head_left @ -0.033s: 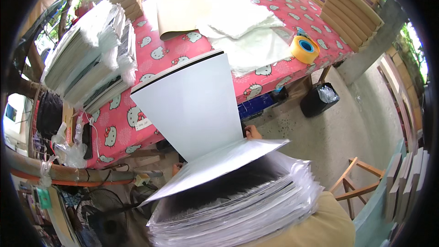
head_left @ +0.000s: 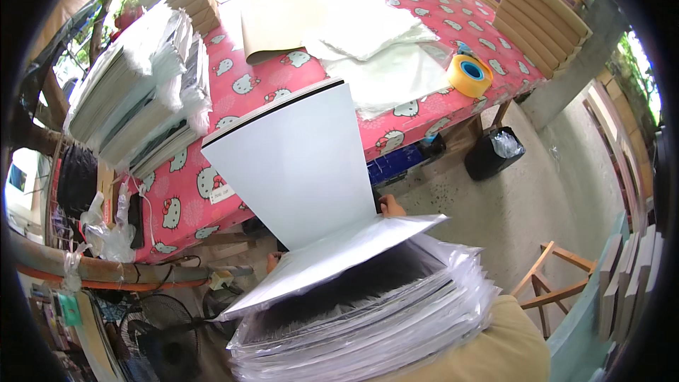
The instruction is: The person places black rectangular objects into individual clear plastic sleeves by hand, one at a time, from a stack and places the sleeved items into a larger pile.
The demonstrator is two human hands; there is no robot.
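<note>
A tall white board point(head_left: 304, 163), apparently the front one of several with a dark layer behind, stands tilted with its top edge over the table. My right hand point(head_left: 390, 206) is closed at its lower right edge, fingers curled, partly hidden. At the lower left edge a little of my left hand point(head_left: 273, 261) shows, closed against the board; the rest is hidden. Below, a white sheet in clear plastic point(head_left: 339, 262) slopes up from a thick stack of plastic-wrapped sheets point(head_left: 375, 325) close to my body, leaving a dark gap between them.
The pink patterned tablecloth point(head_left: 244, 85) carries translucent plastic sheets point(head_left: 403, 74), brown paper point(head_left: 265, 28) and a yellow tape roll point(head_left: 469, 76). A tall wrapped stack point(head_left: 141, 92) stands left. Right of the table are a black bin point(head_left: 494, 154) and a wooden stool point(head_left: 555, 283); a fan point(head_left: 166, 332) is lower left.
</note>
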